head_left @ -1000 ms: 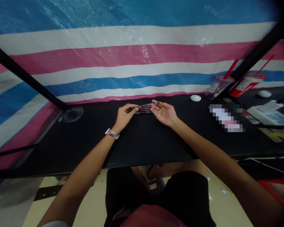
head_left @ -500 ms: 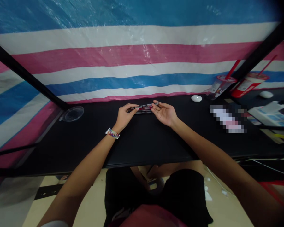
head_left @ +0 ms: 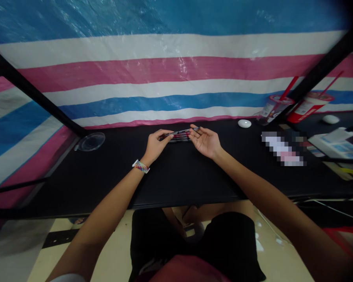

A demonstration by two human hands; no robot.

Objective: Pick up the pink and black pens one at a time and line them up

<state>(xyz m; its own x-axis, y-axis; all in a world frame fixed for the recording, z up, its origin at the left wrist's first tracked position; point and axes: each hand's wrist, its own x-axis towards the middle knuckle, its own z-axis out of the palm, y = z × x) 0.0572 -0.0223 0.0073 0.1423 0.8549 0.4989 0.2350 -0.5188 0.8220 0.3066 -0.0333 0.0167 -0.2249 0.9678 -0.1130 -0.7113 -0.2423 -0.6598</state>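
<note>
My left hand [head_left: 155, 144] and my right hand [head_left: 205, 141] are stretched out over the far side of a black table [head_left: 170, 176]. Between them they hold a thin pen [head_left: 181, 132] by its two ends, fingertips pinched on it. Just under it several more pens [head_left: 181, 138] with red parts lie side by side on the table. A coloured band is on my left wrist.
A clear plastic lid [head_left: 91, 141] lies at the table's left end. A small white round object [head_left: 244, 123] and two red drink cups with straws [head_left: 272, 107] stand at the back right. Papers [head_left: 335, 145] lie at the far right. A striped tarp hangs behind.
</note>
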